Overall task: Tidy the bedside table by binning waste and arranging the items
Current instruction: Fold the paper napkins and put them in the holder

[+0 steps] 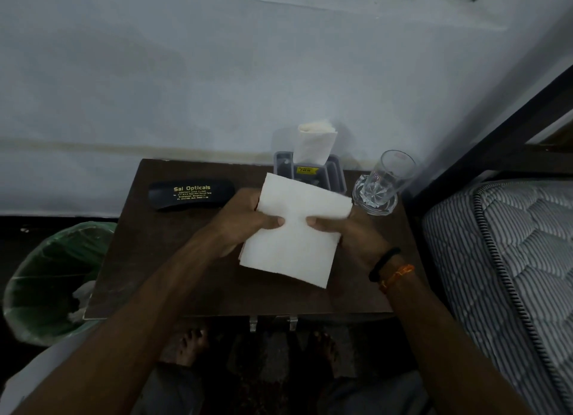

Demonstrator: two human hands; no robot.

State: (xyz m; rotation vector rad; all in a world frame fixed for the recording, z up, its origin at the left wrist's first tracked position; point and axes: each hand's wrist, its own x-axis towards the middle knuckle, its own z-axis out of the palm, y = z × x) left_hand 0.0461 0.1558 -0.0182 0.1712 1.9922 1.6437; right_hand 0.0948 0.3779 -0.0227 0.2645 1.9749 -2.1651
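Note:
Both hands hold a white paper napkin (294,231) above the middle of the dark wooden bedside table (161,259). My left hand (248,220) pinches its left side with the thumb on top. My right hand (344,231) pinches its right side the same way. Behind the napkin stands a grey compartment holder (336,174) with another folded napkin (314,143) sticking up out of it. A black spectacle case (190,194) lies at the table's back left. A clear drinking glass (387,179) stands at the back right.
A bin lined with a green bag (55,278) sits on the floor left of the table, with white waste inside. A striped mattress (508,259) on a dark bed frame (496,148) borders the table on the right. A pale wall rises behind.

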